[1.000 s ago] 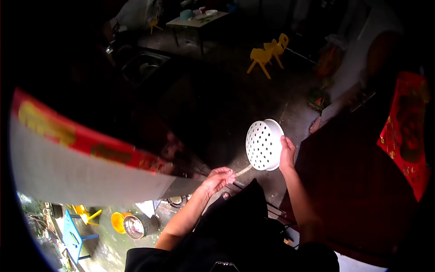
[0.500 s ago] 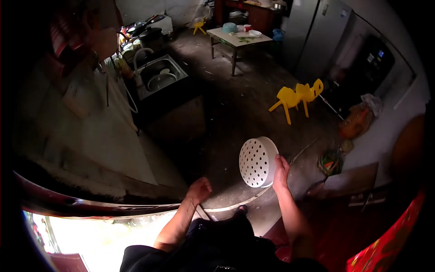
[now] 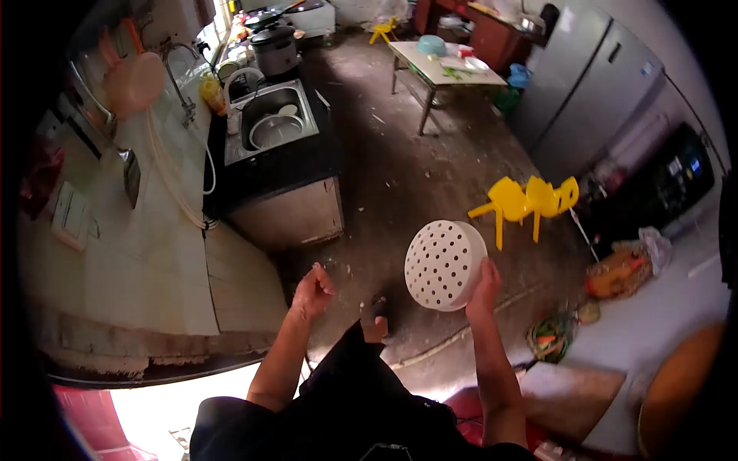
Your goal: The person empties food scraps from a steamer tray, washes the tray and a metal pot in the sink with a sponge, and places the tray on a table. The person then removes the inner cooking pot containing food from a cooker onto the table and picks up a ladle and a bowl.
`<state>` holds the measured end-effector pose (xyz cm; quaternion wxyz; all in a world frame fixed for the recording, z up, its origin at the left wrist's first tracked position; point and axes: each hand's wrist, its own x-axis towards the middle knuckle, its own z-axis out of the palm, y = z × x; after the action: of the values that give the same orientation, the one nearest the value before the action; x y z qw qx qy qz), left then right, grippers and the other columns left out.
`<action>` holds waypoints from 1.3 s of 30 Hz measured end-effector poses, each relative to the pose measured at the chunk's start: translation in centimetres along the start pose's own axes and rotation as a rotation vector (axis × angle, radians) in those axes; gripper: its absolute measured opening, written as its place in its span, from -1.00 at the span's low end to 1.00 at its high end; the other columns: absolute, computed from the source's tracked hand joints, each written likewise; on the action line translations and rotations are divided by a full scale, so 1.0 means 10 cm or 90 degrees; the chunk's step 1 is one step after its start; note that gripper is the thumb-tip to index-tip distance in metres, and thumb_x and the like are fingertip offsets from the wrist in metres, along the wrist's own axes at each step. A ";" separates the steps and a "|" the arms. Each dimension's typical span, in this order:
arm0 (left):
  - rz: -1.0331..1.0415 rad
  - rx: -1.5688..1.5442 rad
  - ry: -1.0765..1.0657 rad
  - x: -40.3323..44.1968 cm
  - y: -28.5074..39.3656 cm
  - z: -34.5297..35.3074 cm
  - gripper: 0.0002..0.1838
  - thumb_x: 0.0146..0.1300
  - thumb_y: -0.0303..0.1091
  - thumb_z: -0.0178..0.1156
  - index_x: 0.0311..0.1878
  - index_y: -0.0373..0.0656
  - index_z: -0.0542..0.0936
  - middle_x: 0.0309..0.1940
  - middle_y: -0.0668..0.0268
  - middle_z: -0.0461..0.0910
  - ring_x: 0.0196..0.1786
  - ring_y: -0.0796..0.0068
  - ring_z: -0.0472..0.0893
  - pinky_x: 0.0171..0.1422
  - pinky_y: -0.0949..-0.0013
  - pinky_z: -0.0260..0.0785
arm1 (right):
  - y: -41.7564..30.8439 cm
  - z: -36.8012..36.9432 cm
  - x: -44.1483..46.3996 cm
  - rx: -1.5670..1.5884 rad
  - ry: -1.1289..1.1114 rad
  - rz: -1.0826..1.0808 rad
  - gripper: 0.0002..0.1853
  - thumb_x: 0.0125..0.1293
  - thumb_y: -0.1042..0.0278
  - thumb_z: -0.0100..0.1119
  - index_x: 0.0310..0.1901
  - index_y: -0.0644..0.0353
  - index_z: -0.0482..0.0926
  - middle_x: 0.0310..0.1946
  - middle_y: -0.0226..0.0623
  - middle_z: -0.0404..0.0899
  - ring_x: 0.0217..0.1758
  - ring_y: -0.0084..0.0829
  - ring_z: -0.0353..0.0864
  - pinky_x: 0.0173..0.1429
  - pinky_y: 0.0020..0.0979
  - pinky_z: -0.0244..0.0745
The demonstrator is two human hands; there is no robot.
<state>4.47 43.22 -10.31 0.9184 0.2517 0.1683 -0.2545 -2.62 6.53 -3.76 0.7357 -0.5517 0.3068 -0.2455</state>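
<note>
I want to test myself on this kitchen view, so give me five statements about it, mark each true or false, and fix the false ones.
1. The basket has holes in it. True.
2. Both hands hold the basket. False: only the right hand does; the left hand is apart from it.
3. The teal bowl is on the table. True.
4. The sink holds nothing. False: a basin lies in it.
5. The chairs are yellow. True.

R hand (image 3: 483,289) grips white perf. basket (image 3: 440,266) by rim; L hand (image 3: 313,292) curled, apart.
</note>
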 end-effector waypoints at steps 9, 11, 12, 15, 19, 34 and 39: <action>0.111 -0.052 0.004 1.72 0.53 0.91 -0.42 0.41 0.14 -0.11 -0.65 -0.01 0.10 -0.72 0.44 -0.02 -0.62 0.49 0.06 -0.47 0.39 0.00 | -0.47 1.76 1.95 0.024 -0.230 0.036 -0.64 0.38 0.16 -0.04 -0.04 0.31 0.53 -0.18 -0.27 0.59 -0.16 -0.40 0.58 -0.02 -0.37 0.47; 0.167 -0.055 0.026 1.95 0.75 1.18 -0.43 0.42 0.13 -0.14 -0.63 -0.02 0.11 -0.70 0.43 0.00 -0.59 0.49 0.09 -0.44 0.38 0.03 | -0.69 2.20 2.17 0.064 -0.274 0.054 -0.70 0.36 0.20 -0.01 -0.11 0.27 0.54 -0.20 -0.31 0.59 -0.19 -0.43 0.57 -0.04 -0.38 0.47; 0.185 -0.054 0.040 2.08 0.86 1.26 -0.44 0.43 0.12 -0.15 -0.61 -0.03 0.12 -0.68 0.43 0.01 -0.58 0.48 0.11 -0.41 0.38 0.05 | -0.70 2.36 2.35 0.055 -0.302 0.051 -0.71 0.36 0.21 -0.02 -0.11 0.27 0.54 -0.21 -0.31 0.59 -0.18 -0.42 0.58 -0.03 -0.38 0.47; 0.247 -0.035 0.050 2.59 1.23 1.20 -0.49 0.47 0.04 -0.15 -0.57 -0.05 0.16 -0.65 0.41 0.13 -0.54 0.45 0.16 -0.37 0.36 0.13 | -0.65 2.92 2.87 0.062 -0.340 0.106 -0.71 0.37 0.23 -0.03 -0.09 0.28 0.53 -0.19 -0.29 0.59 -0.15 -0.40 0.58 -0.01 -0.36 0.47; 0.432 -0.038 0.096 3.23 1.78 1.11 -0.60 0.48 -0.15 -0.09 -0.52 -0.09 0.32 -0.59 0.36 0.34 -0.48 0.38 0.36 -0.31 0.30 0.28 | -0.55 3.81 3.53 0.042 -0.445 0.172 -0.67 0.38 0.24 -0.06 0.00 0.30 0.51 -0.05 -0.25 0.56 0.01 -0.38 0.55 0.11 -0.34 0.42; 0.585 -0.178 0.453 4.91 3.13 0.65 -0.88 0.27 -0.36 0.21 -0.20 -0.18 0.57 -0.44 0.31 0.58 -0.32 0.42 0.61 -0.20 0.33 0.48 | 0.23 7.15 4.70 -0.006 -0.700 0.316 -0.64 0.44 0.25 -0.11 0.10 0.35 0.45 0.02 -0.19 0.50 0.09 -0.33 0.49 0.19 -0.30 0.39; 0.613 -0.320 0.533 5.47 3.57 0.02 -0.91 0.27 -0.40 0.16 -0.30 -0.21 0.56 -0.49 0.30 0.55 -0.44 0.40 0.59 -0.33 0.38 0.48 | 1.03 8.17 4.67 -0.043 -0.829 0.285 -0.73 0.40 0.34 -0.06 -0.01 0.31 0.53 -0.08 -0.34 0.57 -0.03 -0.48 0.51 0.10 -0.45 0.38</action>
<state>68.78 48.70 -20.60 0.8173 0.1551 0.4327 0.3476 88.87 30.68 -5.54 0.7856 -0.5328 -0.0835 0.3034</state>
